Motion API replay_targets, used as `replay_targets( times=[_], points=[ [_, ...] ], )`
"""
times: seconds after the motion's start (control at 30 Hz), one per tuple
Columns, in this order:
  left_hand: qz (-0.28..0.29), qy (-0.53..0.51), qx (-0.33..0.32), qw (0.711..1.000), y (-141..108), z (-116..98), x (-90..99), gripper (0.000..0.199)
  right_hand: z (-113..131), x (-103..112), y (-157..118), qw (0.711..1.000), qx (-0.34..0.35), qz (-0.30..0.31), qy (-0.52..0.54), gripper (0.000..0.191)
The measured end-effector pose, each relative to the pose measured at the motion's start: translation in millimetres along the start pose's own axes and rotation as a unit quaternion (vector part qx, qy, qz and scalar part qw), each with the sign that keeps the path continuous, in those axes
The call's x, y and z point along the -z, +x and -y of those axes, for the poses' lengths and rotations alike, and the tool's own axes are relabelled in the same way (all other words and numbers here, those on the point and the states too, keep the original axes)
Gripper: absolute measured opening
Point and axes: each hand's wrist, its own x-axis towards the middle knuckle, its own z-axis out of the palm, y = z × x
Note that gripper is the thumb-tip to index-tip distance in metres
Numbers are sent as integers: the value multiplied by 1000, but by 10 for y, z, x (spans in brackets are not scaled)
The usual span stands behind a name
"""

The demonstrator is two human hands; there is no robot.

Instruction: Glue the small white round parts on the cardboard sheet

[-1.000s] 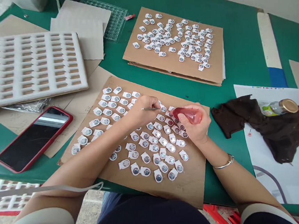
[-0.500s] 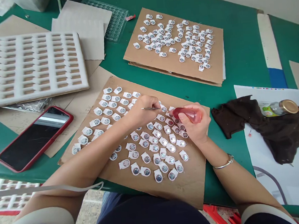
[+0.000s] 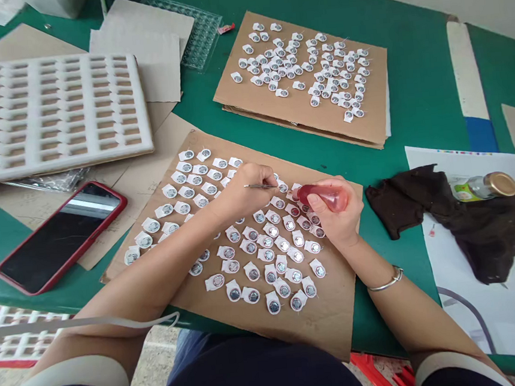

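Observation:
My left hand (image 3: pixel 253 188) is closed on a thin metal tool (image 3: pixel 260 186), perhaps tweezers, above the near cardboard sheet (image 3: pixel 326 307). To its right, my right hand (image 3: pixel 344 215) grips a soft red bottle (image 3: pixel 323 198), whose tip points left toward my left fingers. Below and around both hands lie many small round metallic parts on white tabs, such as one near the front edge (image 3: pixel 273 303). Whether the bottle's tip touches a part is too small to tell. My left forearm covers some of the parts.
A phone (image 3: pixel 61 240) and a white slotted tray (image 3: pixel 88 111) lie at the left. Behind, more round parts cover a second cardboard stack (image 3: pixel 230 87). At the right are a dark cloth (image 3: pixel 482 239) and a small jar (image 3: pixel 500 184) on white paper. A cable crosses my left forearm.

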Motion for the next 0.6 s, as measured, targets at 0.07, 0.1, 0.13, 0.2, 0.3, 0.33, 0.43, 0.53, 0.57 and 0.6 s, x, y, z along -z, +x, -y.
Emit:
replay_targets(
  times=[0.07, 0.1, 0.13, 0.2, 0.3, 0.33, 0.43, 0.53, 0.57, 0.6],
  points=[
    [-1, 0, -1, 1000, 4, 0, -2, 9, 7, 3, 3, 1000, -2, 1, -4, 24],
    [-2, 0, 0, 1000, 6, 1, -4, 9, 9, 5, 5, 1000, -4, 2, -6, 24],
    [-2, 0, 2, 1000, 8, 1, -5, 9, 10, 5, 6, 1000, -4, 3, -9, 24],
    [-3, -3, 7, 1000, 12, 5, -9, 8, 9, 4, 9, 1000, 5, 6, -12, 24],
    [-5, -14, 9, 1000, 15, 18, -17, 8, -1, -5, 12, 1000, 25, 12, -9, 24],
    [-5, -16, 9, 1000, 15, 23, -20, 9, -5, -8, 12, 999, 29, 14, -7, 24],
    [-5, -16, 11, 1000, 14, 37, -25, 8, -17, -18, 9, 999, 31, 13, -3, 25],
    [-4, -13, 18, 1000, 17, 44, -27, 8, -27, -29, 1, 999, 31, 11, -1, 25],
    [-4, -12, 19, 1000, 18, 46, -27, 8, -29, -33, -2, 999, 33, 10, 0, 25],
    [-3, -12, 21, 1000, 19, 47, -27, 9, -31, -38, -4, 999, 35, 8, 0, 25]
  ],
)
